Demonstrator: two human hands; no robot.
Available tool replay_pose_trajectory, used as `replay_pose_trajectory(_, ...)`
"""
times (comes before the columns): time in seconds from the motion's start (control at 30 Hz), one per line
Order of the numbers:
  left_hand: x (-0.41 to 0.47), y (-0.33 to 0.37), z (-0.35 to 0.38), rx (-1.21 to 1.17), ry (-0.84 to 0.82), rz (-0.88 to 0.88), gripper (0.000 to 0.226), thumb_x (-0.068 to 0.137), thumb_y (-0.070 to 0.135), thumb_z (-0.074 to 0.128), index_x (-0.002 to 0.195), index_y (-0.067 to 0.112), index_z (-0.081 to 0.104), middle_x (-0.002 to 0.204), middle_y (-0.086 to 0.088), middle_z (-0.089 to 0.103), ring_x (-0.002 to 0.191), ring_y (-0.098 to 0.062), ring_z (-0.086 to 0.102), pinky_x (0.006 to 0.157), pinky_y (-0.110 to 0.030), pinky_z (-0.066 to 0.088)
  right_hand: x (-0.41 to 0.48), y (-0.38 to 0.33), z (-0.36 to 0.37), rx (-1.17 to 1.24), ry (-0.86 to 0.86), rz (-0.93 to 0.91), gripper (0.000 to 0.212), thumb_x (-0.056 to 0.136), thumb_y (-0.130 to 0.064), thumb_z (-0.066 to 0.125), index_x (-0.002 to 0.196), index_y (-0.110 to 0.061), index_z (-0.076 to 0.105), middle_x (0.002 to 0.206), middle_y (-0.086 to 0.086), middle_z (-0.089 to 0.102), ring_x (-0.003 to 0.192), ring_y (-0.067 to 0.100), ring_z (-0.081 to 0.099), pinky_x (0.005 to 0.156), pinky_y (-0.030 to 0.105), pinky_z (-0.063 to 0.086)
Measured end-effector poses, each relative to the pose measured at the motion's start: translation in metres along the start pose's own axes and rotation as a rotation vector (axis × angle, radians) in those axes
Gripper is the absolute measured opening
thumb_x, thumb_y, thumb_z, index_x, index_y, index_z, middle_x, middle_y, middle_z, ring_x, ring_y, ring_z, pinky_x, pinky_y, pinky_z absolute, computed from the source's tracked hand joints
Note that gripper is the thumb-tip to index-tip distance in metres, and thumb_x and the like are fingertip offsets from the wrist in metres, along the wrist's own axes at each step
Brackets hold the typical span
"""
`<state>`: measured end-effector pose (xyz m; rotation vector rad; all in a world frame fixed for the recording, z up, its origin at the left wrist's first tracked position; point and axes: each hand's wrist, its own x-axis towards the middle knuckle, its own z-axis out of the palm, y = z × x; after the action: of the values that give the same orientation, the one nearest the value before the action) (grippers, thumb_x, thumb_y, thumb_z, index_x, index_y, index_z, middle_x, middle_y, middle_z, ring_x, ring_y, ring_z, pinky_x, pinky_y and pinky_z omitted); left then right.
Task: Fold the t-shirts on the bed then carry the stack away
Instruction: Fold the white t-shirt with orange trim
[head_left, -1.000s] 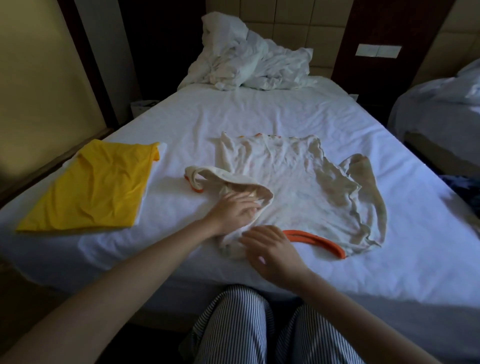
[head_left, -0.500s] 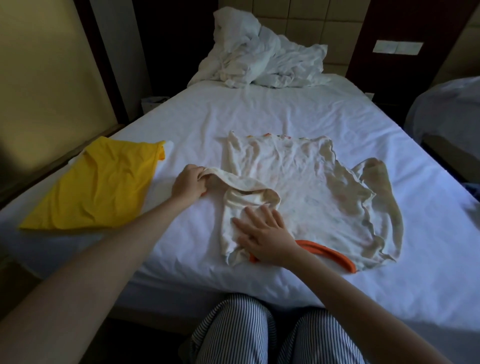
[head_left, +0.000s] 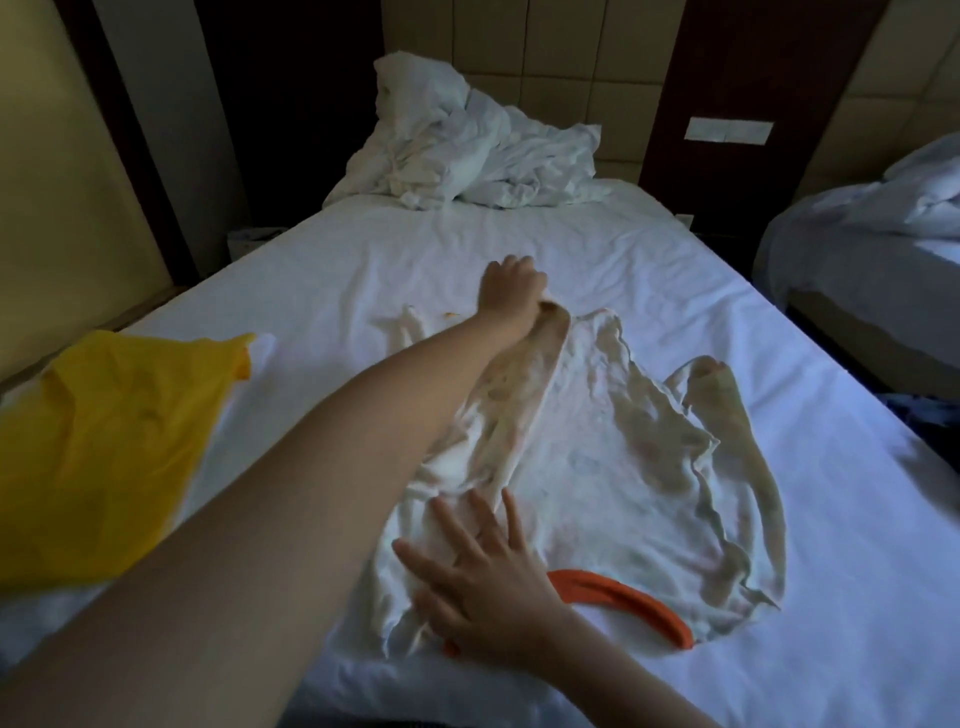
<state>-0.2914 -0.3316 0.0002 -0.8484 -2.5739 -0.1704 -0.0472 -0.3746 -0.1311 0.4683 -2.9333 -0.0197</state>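
Observation:
A cream t-shirt (head_left: 613, 467) with an orange collar (head_left: 623, 600) lies spread on the white bed (head_left: 779, 322), collar toward me. My left hand (head_left: 511, 288) reaches to the shirt's far hem and grips its left edge, drawing that side in over the body as a long fold. My right hand (head_left: 485, 582) lies flat with fingers spread on the near left shoulder, beside the collar. A folded yellow t-shirt (head_left: 98, 457) rests at the bed's left edge.
A crumpled white duvet and pillow (head_left: 467, 150) are heaped at the head of the bed. A second bed (head_left: 872, 249) stands to the right across a narrow gap. A wall runs close along the left side.
My left hand has gone from the left sleeve to the far hem, pulling the shirt's left side inward. My right hand stays pressed near the collar. The camera has leaned forward.

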Motion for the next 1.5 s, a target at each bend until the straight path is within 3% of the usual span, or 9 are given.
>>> replay_pose_trajectory(0.2, -0.013, 0.018, 0.051, -0.045, -0.09, 0.257, 0.047, 0.088, 0.021, 0.055, 0.134, 0.019, 0.046, 0.13, -0.007, 0.049, 0.116, -0.028, 0.048, 0.09, -0.038, 0.034, 0.002, 0.003, 0.011, 0.002, 0.1, -0.031, 0.048, 0.086, -0.056, 0.029, 0.132, -0.046, 0.041, 0.139, 0.01, 0.05, 0.121, 0.044, 0.049, 0.092, 0.062, 0.038)
replay_pose_trajectory(0.33, -0.042, -0.016, 0.042, -0.341, -0.154, -0.051, 0.027, 0.091, 0.027, 0.054, 0.107, 0.006, 0.059, 0.103, -0.009, 0.06, 0.094, -0.024, 0.058, 0.077, -0.034, 0.041, 0.003, 0.003, 0.011, 0.008, 0.119, -0.047, 0.049, 0.088, -0.055, 0.028, 0.132, -0.045, 0.047, 0.14, 0.012, 0.049, 0.121, 0.046, 0.048, 0.091, 0.063, 0.039)
replay_pose_trajectory(0.5, -0.095, -0.062, 0.019, -0.602, -0.811, -0.441, 0.038, 0.093, 0.042, 0.05, 0.07, 0.013, 0.055, 0.059, -0.002, 0.052, 0.05, -0.013, 0.048, 0.04, -0.016, 0.04, 0.004, 0.004, 0.011, 0.022, 0.114, -0.042, 0.049, 0.088, -0.053, 0.028, 0.131, -0.042, 0.049, 0.138, 0.013, 0.05, 0.12, 0.048, 0.048, 0.09, 0.064, 0.039)
replay_pose_trajectory(0.7, -0.158, -0.083, 0.006, -0.589, -0.815, -0.197, 0.039, 0.097, 0.042, 0.046, 0.068, 0.016, 0.051, 0.065, 0.0, 0.045, 0.06, -0.01, 0.042, 0.048, -0.017, 0.032, 0.003, 0.003, 0.009, 0.035, 0.033, -0.029, 0.05, 0.087, -0.054, 0.028, 0.13, -0.043, 0.05, 0.136, 0.012, 0.052, 0.117, 0.047, 0.051, 0.087, 0.065, 0.042)
replay_pose_trajectory(0.83, -0.181, -0.091, 0.005, -0.792, -0.539, -0.308, 0.026, 0.098, 0.032, 0.048, 0.093, 0.011, 0.064, 0.084, -0.003, 0.058, 0.079, -0.014, 0.053, 0.061, -0.018, 0.037, 0.003, 0.003, 0.002, 0.099, -0.05, -0.019, 0.055, 0.088, -0.056, 0.02, 0.137, -0.042, 0.042, 0.146, 0.014, 0.039, 0.128, 0.052, 0.037, 0.098, 0.068, 0.027)
replay_pose_trajectory(0.97, -0.197, -0.088, 0.014, -0.506, -0.323, -0.327, 0.027, 0.087, 0.032, 0.063, 0.097, 0.008, 0.057, 0.093, -0.009, 0.064, 0.093, -0.028, 0.061, 0.07, -0.031, 0.039, 0.002, 0.002, -0.004, 0.146, -0.147, -0.011, 0.072, 0.077, -0.063, -0.003, 0.145, -0.047, 0.013, 0.159, 0.007, 0.002, 0.142, 0.041, -0.003, 0.11, 0.057, -0.003)
replay_pose_trajectory(1.17, -0.204, -0.03, -0.005, -0.143, -0.042, -0.08, 0.059, 0.089, 0.048, 0.036, 0.138, 0.017, 0.043, 0.135, -0.01, 0.05, 0.123, -0.032, 0.045, 0.096, -0.042, 0.029, -0.013, 0.019, -0.026, 0.324, -0.091, 0.076, 0.057, 0.091, -0.055, 0.017, 0.144, -0.038, 0.031, 0.155, -0.007, 0.021, 0.145, 0.027, 0.01, 0.114, 0.046, -0.001)
replay_pose_trajectory(1.33, -0.224, 0.012, 0.013, -0.154, -0.557, 0.002, 0.058, 0.097, 0.057, 0.018, 0.15, 0.038, 0.005, 0.16, 0.004, 0.003, 0.146, -0.028, 0.003, 0.116, -0.049, 0.002, -0.053, 0.069, -0.043, 0.242, 0.332, 0.257, 0.045, 0.085, -0.038, 0.034, 0.108, -0.021, 0.07, 0.113, 0.002, 0.069, 0.116, 0.035, 0.057, 0.102, 0.055, 0.031)
replay_pose_trajectory(1.5, -0.212, 0.017, 0.003, -0.155, -0.627, -0.031, 0.057, 0.097, 0.058, 0.018, 0.149, 0.039, 0.008, 0.16, 0.002, -0.002, 0.146, -0.028, -0.004, 0.115, -0.051, -0.005, -0.103, 0.122, -0.05, 0.103, 0.368, 0.569, 0.056, 0.084, -0.047, 0.031, 0.12, -0.019, 0.063, 0.128, 0.006, 0.059, 0.127, 0.038, 0.044, 0.108, 0.053, 0.024)
